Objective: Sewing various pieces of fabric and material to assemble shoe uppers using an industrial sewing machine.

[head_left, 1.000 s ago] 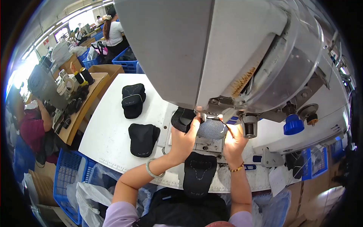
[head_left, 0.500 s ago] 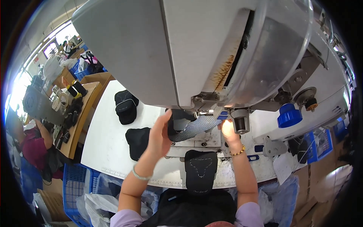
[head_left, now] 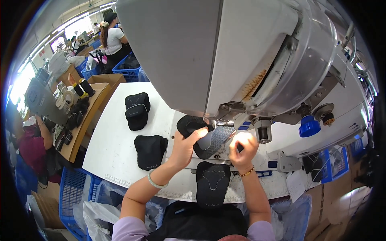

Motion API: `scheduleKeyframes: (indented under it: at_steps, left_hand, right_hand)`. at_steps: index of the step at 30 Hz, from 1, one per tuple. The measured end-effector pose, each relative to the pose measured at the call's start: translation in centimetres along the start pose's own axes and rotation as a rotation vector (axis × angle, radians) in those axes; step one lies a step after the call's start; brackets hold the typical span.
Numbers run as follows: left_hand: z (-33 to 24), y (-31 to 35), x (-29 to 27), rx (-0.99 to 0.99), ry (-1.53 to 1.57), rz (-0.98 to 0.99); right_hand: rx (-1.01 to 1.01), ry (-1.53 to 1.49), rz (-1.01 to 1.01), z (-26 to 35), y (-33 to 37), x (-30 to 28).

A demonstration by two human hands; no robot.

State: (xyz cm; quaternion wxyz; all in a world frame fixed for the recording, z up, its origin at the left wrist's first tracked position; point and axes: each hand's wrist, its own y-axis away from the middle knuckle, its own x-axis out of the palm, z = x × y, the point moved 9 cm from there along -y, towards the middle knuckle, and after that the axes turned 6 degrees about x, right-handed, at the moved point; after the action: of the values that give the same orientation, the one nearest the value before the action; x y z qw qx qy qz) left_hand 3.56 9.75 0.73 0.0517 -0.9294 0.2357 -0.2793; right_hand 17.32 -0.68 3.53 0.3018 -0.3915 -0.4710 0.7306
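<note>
Under the head of a large white sewing machine [head_left: 181,48], my left hand [head_left: 183,150] grips a black and grey mesh shoe upper [head_left: 213,141] by its left side, thumb on top. To the right of the upper, my right hand [head_left: 244,149] is closed with fingers curled in. A small dark thing shows between those fingers, too little of it to name. A black fabric piece with white stitched lines [head_left: 213,182] lies at the table's near edge, between my forearms. More black pieces rest left of my left hand: one [head_left: 149,152] close by, another bundle [head_left: 137,111] farther back.
A blue-handled tool [head_left: 264,173] lies on the white table [head_left: 105,154] by my right wrist. Blue baskets [head_left: 71,197] with plastic bags stand at lower left. Thread cones [head_left: 85,86] sit on a side bench; a seated co-worker [head_left: 114,36] is beyond.
My left hand has closed on the shoe upper, which has turned and shifted. The right hand has drawn back from beneath the machine head and curled. The view has swung left, bringing a co-worker in.
</note>
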Motion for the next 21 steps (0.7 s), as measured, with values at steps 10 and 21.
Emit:
scheduleKeyframes:
  at_steps: [10,21]
  left_hand:
    - [-2.1,1.7,2.0,0.324,-0.256,-0.175]
    - [-4.5,3.0,-3.9,0.602,-0.578,-0.150]
  right_hand:
    - [-0.145,-0.039,0.058,3.1,0.0,0.2]
    - [-0.160,-0.006,0.105,3.9,-1.2,0.1]
